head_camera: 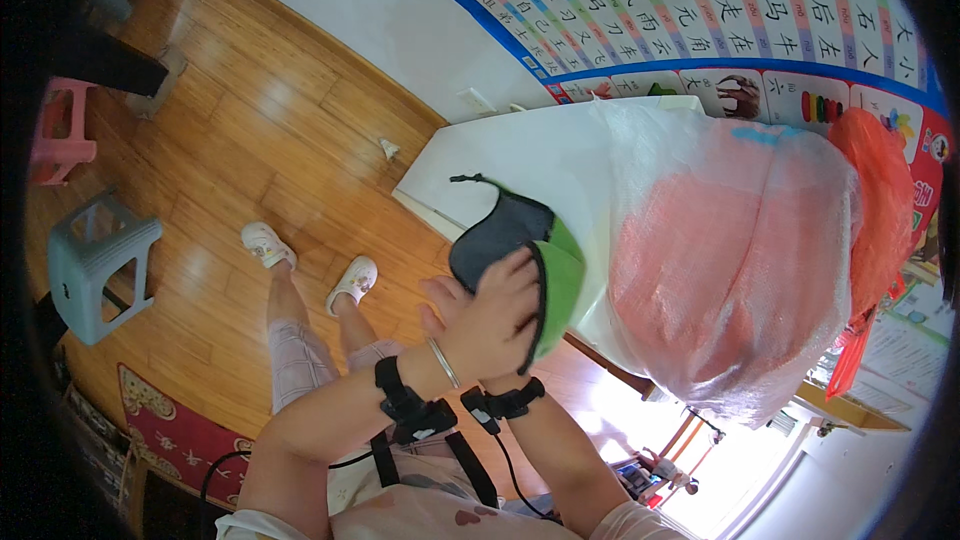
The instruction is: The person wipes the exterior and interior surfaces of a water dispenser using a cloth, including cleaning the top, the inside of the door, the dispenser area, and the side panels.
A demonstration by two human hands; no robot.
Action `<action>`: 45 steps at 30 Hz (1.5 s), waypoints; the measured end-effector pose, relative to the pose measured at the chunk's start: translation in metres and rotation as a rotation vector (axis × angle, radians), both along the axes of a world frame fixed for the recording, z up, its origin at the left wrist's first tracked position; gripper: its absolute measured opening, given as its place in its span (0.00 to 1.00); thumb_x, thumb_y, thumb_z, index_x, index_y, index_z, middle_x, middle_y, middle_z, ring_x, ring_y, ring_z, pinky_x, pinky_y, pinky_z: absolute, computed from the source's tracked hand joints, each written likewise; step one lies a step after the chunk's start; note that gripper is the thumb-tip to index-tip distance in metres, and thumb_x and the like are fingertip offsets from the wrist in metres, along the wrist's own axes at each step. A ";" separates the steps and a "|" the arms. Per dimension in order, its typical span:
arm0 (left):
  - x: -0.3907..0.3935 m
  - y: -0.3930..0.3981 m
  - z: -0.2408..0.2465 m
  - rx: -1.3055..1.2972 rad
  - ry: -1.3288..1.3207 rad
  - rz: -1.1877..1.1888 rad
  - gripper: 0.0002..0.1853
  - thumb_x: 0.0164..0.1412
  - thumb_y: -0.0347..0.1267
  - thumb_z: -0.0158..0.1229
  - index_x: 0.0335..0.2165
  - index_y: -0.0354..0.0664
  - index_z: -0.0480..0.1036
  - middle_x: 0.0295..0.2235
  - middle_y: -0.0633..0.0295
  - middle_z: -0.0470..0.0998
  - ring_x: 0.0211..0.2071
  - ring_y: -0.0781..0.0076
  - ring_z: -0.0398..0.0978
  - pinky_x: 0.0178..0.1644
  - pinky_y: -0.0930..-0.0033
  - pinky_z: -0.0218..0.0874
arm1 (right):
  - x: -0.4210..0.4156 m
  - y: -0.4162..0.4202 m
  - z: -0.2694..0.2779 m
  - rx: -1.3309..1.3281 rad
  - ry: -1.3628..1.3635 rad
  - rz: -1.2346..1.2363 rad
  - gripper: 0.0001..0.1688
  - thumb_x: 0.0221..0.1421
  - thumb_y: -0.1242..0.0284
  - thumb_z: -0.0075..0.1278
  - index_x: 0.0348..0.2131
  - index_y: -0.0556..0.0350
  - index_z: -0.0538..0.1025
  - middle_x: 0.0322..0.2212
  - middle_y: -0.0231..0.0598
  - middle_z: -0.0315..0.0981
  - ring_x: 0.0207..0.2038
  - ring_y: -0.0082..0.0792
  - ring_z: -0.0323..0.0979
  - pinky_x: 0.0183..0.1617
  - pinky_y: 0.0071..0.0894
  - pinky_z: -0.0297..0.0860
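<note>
A cap-like fabric piece [564, 289], green outside with a dark grey inner face, black edging and a short black cord, is held over the corner of a white table. My left hand [499, 319], a bangle at its wrist, has its back towards me. Its fingers reach in at the black edge of the green part and grip there. My right hand [442, 300] lies behind the left one, mostly hidden. Only a few of its spread fingers show, near the dark grey part, and its hold cannot be made out. Black straps with small devices circle both wrists.
The white table [517, 142] carries a large clear plastic bag [735, 262] of pink contents, with a red plastic bag [874, 202] beside it. A character chart [645, 7] covers the wall. Stools [97, 262] stand on the wooden floor. A person [667, 469] is far off.
</note>
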State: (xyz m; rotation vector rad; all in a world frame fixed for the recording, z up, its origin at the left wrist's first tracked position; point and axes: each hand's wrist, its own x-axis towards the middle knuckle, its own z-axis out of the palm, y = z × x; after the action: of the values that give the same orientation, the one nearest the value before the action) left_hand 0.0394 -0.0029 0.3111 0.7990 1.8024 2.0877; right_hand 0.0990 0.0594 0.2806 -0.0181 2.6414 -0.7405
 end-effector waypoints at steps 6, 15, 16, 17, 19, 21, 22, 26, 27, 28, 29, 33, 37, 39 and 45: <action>-0.018 -0.007 0.003 -0.081 -0.039 -0.161 0.19 0.55 0.26 0.50 0.47 0.30 0.68 0.55 0.40 0.63 0.61 0.45 0.56 0.64 0.55 0.49 | 0.022 0.014 0.029 0.215 0.396 0.024 0.25 0.49 0.70 0.53 0.48 0.59 0.70 0.46 0.49 0.67 0.49 0.53 0.65 0.56 0.51 0.61; -0.006 -0.010 0.042 -0.293 0.130 -0.032 0.24 0.53 0.29 0.53 0.51 0.36 0.66 0.57 0.46 0.62 0.47 0.43 0.63 0.53 0.51 0.56 | 0.056 0.033 0.122 0.292 0.668 -0.052 0.22 0.44 0.77 0.55 0.43 0.63 0.74 0.49 0.62 0.63 0.49 0.59 0.63 0.53 0.49 0.62; 0.000 -0.008 0.050 -0.279 0.172 0.022 0.24 0.52 0.29 0.54 0.50 0.35 0.67 0.56 0.46 0.63 0.47 0.43 0.63 0.53 0.51 0.56 | 0.061 0.037 0.127 0.272 0.686 -0.055 0.25 0.45 0.77 0.53 0.46 0.63 0.71 0.51 0.63 0.61 0.50 0.59 0.62 0.54 0.48 0.62; 0.006 -0.006 0.058 -0.265 0.213 0.076 0.24 0.51 0.29 0.55 0.49 0.34 0.67 0.56 0.47 0.64 0.47 0.43 0.63 0.53 0.51 0.56 | 0.065 0.039 0.132 0.253 0.733 -0.071 0.25 0.45 0.77 0.54 0.46 0.61 0.71 0.50 0.61 0.61 0.49 0.58 0.64 0.53 0.49 0.63; 0.019 -0.003 0.072 -0.302 0.217 0.178 0.24 0.48 0.28 0.57 0.47 0.33 0.70 0.54 0.48 0.65 0.46 0.46 0.64 0.53 0.51 0.55 | 0.074 0.039 0.141 0.215 0.828 -0.109 0.25 0.45 0.76 0.55 0.46 0.58 0.71 0.49 0.57 0.63 0.47 0.55 0.66 0.50 0.51 0.66; 0.030 0.002 0.077 -0.383 0.299 0.234 0.24 0.46 0.27 0.58 0.45 0.34 0.71 0.53 0.50 0.66 0.46 0.48 0.64 0.53 0.51 0.55 | 0.083 0.041 0.140 0.166 0.963 -0.075 0.23 0.46 0.76 0.54 0.45 0.57 0.70 0.49 0.57 0.63 0.49 0.55 0.66 0.50 0.50 0.66; 0.034 0.002 0.081 -0.447 0.375 0.258 0.22 0.47 0.30 0.57 0.44 0.37 0.72 0.52 0.54 0.66 0.50 0.51 0.62 0.57 0.51 0.52 | 0.089 0.042 0.144 0.158 0.959 -0.060 0.22 0.47 0.76 0.54 0.44 0.57 0.70 0.49 0.56 0.63 0.49 0.55 0.66 0.50 0.50 0.66; 0.064 0.014 0.047 -0.459 0.818 0.258 0.20 0.52 0.37 0.53 0.44 0.43 0.73 0.50 0.59 0.66 0.56 0.56 0.58 0.63 0.52 0.45 | 0.088 0.037 0.158 0.097 0.723 -0.060 0.26 0.46 0.73 0.54 0.46 0.61 0.70 0.50 0.55 0.62 0.51 0.57 0.65 0.54 0.54 0.65; 0.065 0.015 0.050 -0.464 0.814 0.179 0.19 0.52 0.37 0.54 0.43 0.44 0.73 0.50 0.59 0.66 0.56 0.56 0.58 0.63 0.52 0.45 | 0.088 0.036 0.159 0.096 0.670 -0.088 0.27 0.46 0.72 0.54 0.47 0.62 0.69 0.50 0.55 0.62 0.52 0.58 0.65 0.54 0.55 0.64; 0.066 0.017 0.053 -0.469 0.809 0.099 0.19 0.52 0.37 0.54 0.43 0.44 0.73 0.50 0.59 0.66 0.55 0.56 0.58 0.63 0.51 0.45 | 0.094 0.040 0.153 0.037 0.713 -0.126 0.30 0.47 0.70 0.53 0.50 0.65 0.68 0.50 0.57 0.62 0.53 0.61 0.63 0.57 0.56 0.62; 0.066 0.019 0.057 -0.474 0.803 0.019 0.18 0.52 0.37 0.54 0.43 0.44 0.73 0.50 0.59 0.66 0.55 0.56 0.59 0.63 0.51 0.46 | 0.099 0.044 0.151 0.034 0.711 -0.163 0.30 0.48 0.68 0.52 0.50 0.66 0.67 0.51 0.57 0.62 0.53 0.62 0.63 0.57 0.57 0.61; 0.067 0.029 0.064 -0.341 0.801 -0.169 0.19 0.49 0.33 0.56 0.41 0.40 0.73 0.45 0.58 0.69 0.49 0.57 0.64 0.62 0.51 0.49 | 0.125 0.050 0.145 0.046 0.709 -0.284 0.32 0.55 0.63 0.48 0.52 0.70 0.65 0.52 0.59 0.60 0.55 0.63 0.61 0.58 0.56 0.60; 0.057 0.024 0.064 -0.288 0.832 -0.304 0.20 0.48 0.31 0.57 0.42 0.37 0.72 0.44 0.56 0.71 0.48 0.56 0.66 0.61 0.51 0.52 | 0.129 0.039 0.147 0.061 0.630 -0.351 0.37 0.53 0.59 0.50 0.55 0.67 0.63 0.56 0.61 0.56 0.57 0.63 0.57 0.61 0.54 0.56; 0.044 0.006 0.060 -0.374 0.863 -0.239 0.21 0.49 0.33 0.56 0.43 0.37 0.72 0.45 0.54 0.71 0.49 0.54 0.67 0.61 0.50 0.52 | 0.107 0.030 0.151 0.077 0.543 -0.344 0.40 0.51 0.59 0.51 0.56 0.65 0.62 0.58 0.61 0.53 0.58 0.63 0.55 0.62 0.55 0.54; 0.003 -0.027 0.093 -0.597 0.930 -0.156 0.25 0.56 0.38 0.54 0.51 0.37 0.69 0.54 0.48 0.67 0.56 0.48 0.62 0.63 0.45 0.48 | 0.040 0.003 0.157 0.090 0.641 -0.338 0.43 0.49 0.58 0.52 0.59 0.63 0.60 0.59 0.57 0.54 0.60 0.55 0.54 0.64 0.56 0.51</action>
State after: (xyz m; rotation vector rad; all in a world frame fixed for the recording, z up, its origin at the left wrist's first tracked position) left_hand 0.0427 -0.0304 0.4037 1.7910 2.4667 0.9711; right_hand 0.1387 0.0627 0.4377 0.2643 3.3413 -0.8254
